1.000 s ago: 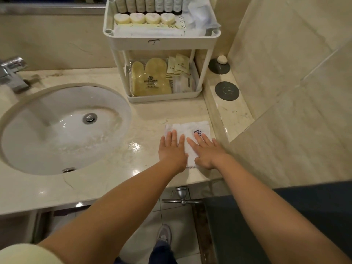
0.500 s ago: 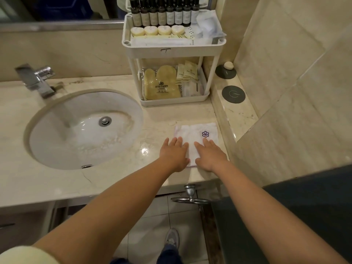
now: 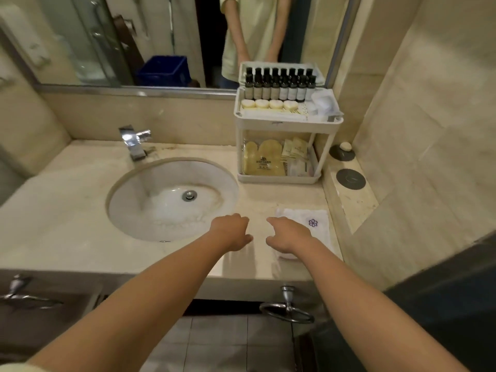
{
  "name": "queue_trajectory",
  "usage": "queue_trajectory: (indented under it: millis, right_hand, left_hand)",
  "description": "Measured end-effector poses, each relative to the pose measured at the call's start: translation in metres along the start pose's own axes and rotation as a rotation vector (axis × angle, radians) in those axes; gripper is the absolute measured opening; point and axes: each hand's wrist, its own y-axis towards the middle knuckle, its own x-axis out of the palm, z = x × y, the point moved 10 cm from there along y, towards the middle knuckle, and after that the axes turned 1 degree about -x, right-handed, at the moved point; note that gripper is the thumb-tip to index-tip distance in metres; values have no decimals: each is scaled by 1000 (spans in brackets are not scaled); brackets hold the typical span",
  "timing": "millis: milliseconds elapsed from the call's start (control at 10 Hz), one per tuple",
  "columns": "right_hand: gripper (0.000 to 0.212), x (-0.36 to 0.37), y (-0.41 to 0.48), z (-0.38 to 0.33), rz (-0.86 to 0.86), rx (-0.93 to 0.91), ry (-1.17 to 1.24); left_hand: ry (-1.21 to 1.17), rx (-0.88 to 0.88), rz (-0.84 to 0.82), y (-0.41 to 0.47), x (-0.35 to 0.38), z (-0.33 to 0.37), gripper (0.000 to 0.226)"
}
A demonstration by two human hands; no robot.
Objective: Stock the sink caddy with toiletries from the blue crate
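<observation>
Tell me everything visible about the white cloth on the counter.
The cloth is white and terry-like, folded into a rectangle, with a purple flower emblem at its far right corner. It lies flat on the counter, right of the sink, before the caddy. The right hand covers its near left part.

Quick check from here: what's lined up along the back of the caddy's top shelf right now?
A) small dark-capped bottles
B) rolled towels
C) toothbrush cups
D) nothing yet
A: a row of small dark-capped bottles stands along the back of the caddy top shelf, with round soaps lined up in front of them.
</observation>
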Motion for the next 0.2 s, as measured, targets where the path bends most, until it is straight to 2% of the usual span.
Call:
queue_trajectory:
  millis: [200]
  right_hand:
    - [61, -39, -1, -53, 59, -96, -59]
  left_hand:
    - [-94, -101, 28, -29, -34, -49, 59]
